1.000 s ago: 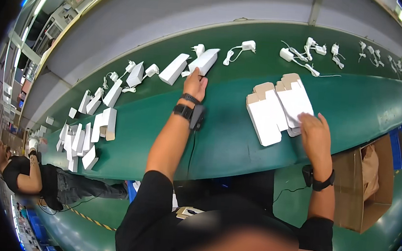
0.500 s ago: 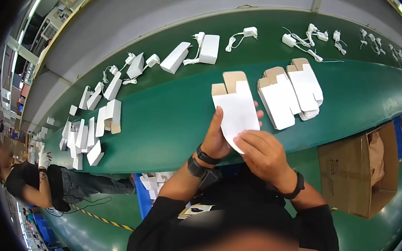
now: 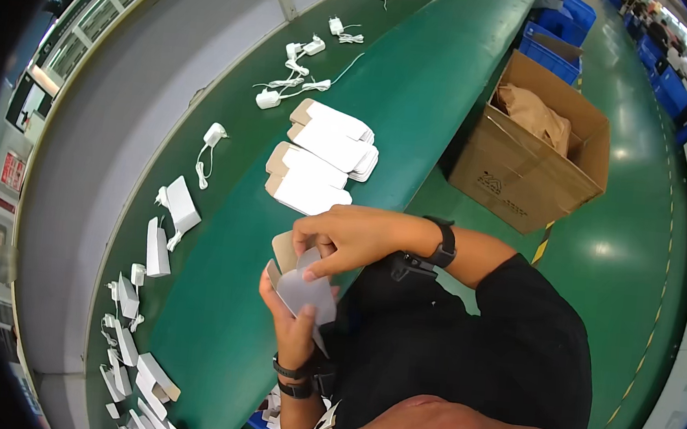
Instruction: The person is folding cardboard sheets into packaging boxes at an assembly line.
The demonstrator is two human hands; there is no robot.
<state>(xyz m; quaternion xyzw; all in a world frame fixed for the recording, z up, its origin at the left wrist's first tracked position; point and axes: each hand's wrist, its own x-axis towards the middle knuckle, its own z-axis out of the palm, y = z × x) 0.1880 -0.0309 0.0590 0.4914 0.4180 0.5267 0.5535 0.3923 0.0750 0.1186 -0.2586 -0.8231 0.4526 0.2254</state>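
A small white carton (image 3: 302,290) with brown inner flaps is held close to my chest, above the near edge of the green conveyor belt (image 3: 231,286). My left hand (image 3: 288,328) grips it from below. My right hand (image 3: 342,235) pinches its upper flap from above. Both wrists wear dark bands. Just beyond my hands lies a stack of flat white cartons (image 3: 320,159) on the belt.
White chargers with cords (image 3: 289,87) lie further along the belt. More white boxes (image 3: 164,223) and several folded ones (image 3: 135,360) sit to the left. An open brown cardboard box (image 3: 529,153) with brown paper stands on the green floor; blue crates (image 3: 560,25) are beyond it.
The carton has come off the belt and in toward my body. My head has turned, so the belt now runs diagonally. Both hands stay on the carton.
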